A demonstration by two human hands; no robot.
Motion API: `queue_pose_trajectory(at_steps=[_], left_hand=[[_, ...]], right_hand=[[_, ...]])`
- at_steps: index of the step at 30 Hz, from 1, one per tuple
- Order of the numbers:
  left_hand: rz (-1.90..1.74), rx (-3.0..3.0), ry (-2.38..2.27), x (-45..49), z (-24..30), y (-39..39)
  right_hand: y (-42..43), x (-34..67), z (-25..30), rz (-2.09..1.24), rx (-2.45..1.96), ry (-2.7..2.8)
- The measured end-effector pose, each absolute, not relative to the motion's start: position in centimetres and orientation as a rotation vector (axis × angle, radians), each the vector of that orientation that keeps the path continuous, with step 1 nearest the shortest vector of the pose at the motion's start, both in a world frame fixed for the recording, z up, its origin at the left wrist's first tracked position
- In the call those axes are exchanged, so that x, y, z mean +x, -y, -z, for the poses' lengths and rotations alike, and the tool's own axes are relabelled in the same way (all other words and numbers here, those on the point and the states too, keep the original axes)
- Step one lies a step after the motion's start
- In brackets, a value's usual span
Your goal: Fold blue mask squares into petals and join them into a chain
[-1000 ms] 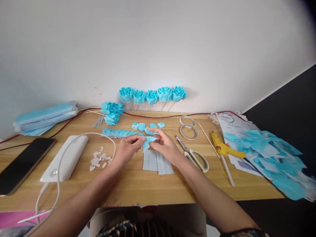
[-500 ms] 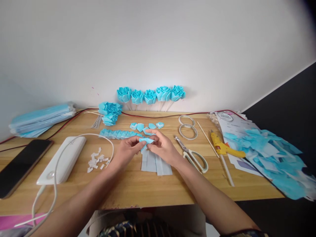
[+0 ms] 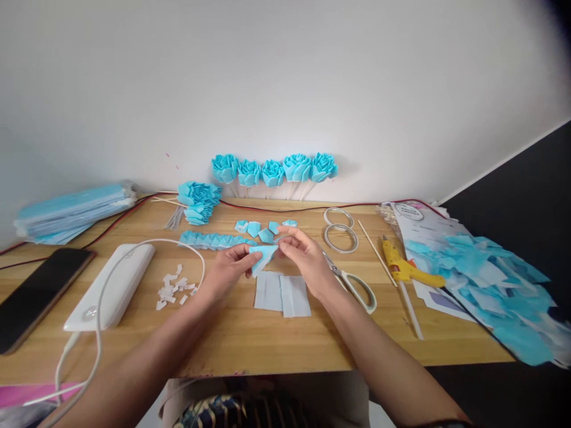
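Note:
Between my two hands is a small blue piece of mask fabric (image 3: 263, 257), partly folded to a point at its lower end. My left hand (image 3: 232, 267) pinches its left side between thumb and fingers. At its upper right corner, my right hand (image 3: 306, 258) grips the fabric with thumb and fingertips. Below, two pale fabric squares (image 3: 296, 296) lie side by side on the wooden table (image 3: 250, 351). Just beyond my hands are several folded blue petals (image 3: 266, 235) and an overlapping row of petals (image 3: 214, 240).
Scissors (image 3: 357, 288), tape rolls (image 3: 341, 238), a yellow glue gun (image 3: 404, 267) and a blue fabric pile (image 3: 504, 285) lie to the right. Leftward are white scraps (image 3: 172, 289), a power bank (image 3: 111, 288), a phone (image 3: 42, 297) and stacked masks (image 3: 75, 211). Blue flowers (image 3: 272, 173) lean on the wall.
The fabric piece has opened out and shows more of its surface. My right hand has shifted slightly right and up to its corner, while my left hand keeps its pinch.

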State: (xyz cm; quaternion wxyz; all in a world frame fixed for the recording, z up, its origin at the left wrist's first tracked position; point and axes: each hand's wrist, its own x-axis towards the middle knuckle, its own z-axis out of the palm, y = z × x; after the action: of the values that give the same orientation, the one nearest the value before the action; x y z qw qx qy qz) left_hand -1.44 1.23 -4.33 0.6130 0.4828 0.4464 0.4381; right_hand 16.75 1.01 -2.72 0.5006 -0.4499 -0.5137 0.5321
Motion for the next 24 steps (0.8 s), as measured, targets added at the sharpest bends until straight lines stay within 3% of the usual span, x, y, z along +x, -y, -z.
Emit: queue_pose_trajectory(at_steps=[3,8,11,24], left_hand=[[-1.045,0.982,-0.992,-1.4,4.3,-1.3],[-1.099,0.78,-0.918,-1.1,3.9,-1.4],[-1.118,0.714,-0.856,-1.0,3.7,-1.2],[-1.138,0.594,-0.73,-0.7,3.6,-0.8]], right_hand=[[-0.9,16.8,2.8,-1.08,-1.123,1.349],[-0.3,16.4,2.7,-0.34,-1.056,1.87],[-0.2,16.0,3.0,-0.083,-0.948,2.076],[-0.2,15.0,3.7,0.028,-0.932,2.1]])
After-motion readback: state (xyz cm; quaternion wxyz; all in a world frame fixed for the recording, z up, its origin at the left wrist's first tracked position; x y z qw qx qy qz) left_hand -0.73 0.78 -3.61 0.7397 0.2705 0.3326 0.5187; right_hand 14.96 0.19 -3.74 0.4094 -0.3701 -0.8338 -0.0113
